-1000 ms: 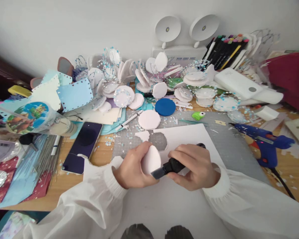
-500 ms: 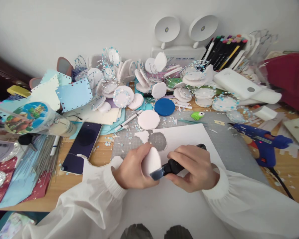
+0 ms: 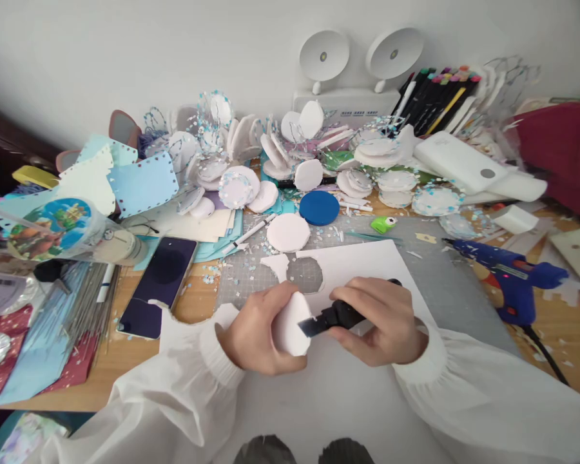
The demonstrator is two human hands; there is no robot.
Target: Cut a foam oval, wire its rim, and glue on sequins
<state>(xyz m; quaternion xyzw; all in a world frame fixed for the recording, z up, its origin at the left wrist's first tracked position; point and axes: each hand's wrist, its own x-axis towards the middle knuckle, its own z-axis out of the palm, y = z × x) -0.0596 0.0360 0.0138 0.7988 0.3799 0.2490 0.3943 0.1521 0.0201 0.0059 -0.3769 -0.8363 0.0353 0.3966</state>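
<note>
My left hand [image 3: 256, 328] is closed around a white foam disc [image 3: 290, 322], holding it on edge above a large white foam sheet [image 3: 367, 270]. My right hand [image 3: 379, 319] grips a black craft knife [image 3: 336, 316]; its blade meets the disc's right edge. The sheet lies on a grey cutting mat [image 3: 439, 283] and has a round hole [image 3: 304, 274] cut out of it just beyond my hands. Both of my arms are in white sleeves.
A blue glue gun [image 3: 507, 274] lies on the right. A dark phone [image 3: 159, 283] lies left of the mat. Behind the sheet are a loose white disc [image 3: 289, 232], a blue disc [image 3: 319, 207], a green punch [image 3: 384, 223] and heaps of white discs. Markers stand at the back right.
The disc has turned in my left hand and dropped a little. The knife blade has shifted up along its right edge.
</note>
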